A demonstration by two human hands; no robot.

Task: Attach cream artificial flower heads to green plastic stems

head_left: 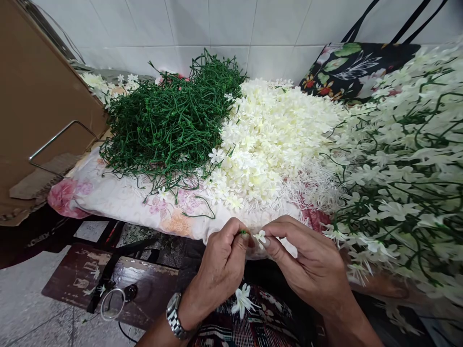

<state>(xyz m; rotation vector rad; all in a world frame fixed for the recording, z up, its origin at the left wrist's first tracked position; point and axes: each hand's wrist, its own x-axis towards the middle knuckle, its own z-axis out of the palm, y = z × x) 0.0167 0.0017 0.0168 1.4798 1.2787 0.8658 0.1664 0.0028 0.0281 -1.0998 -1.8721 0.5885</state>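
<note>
Near the front edge of the cloth-covered surface, my two hands meet almost fingertip to fingertip. My left hand [226, 255] is closed, its thumb and forefinger pinching a green artificial stem [243, 233] of which only the tip shows. Between the thumb and fingers of my right hand [307, 262] is a small white artificial flower [260, 237], close beside that tip. Below the hands, another white flower [243, 300] hangs over my patterned clothing. Just beyond them lies a heap of loose white blossoms [267, 140].
A tangled pile of green stems [170, 120] stands left of the blossoms. Assembled white flower sprays [398, 193] crowd the right side. Behind is a black floral bag [358, 70] against the tiled wall [231, 24]. A cardboard box [47, 96] rises at left, a brown bench [141, 284] below.
</note>
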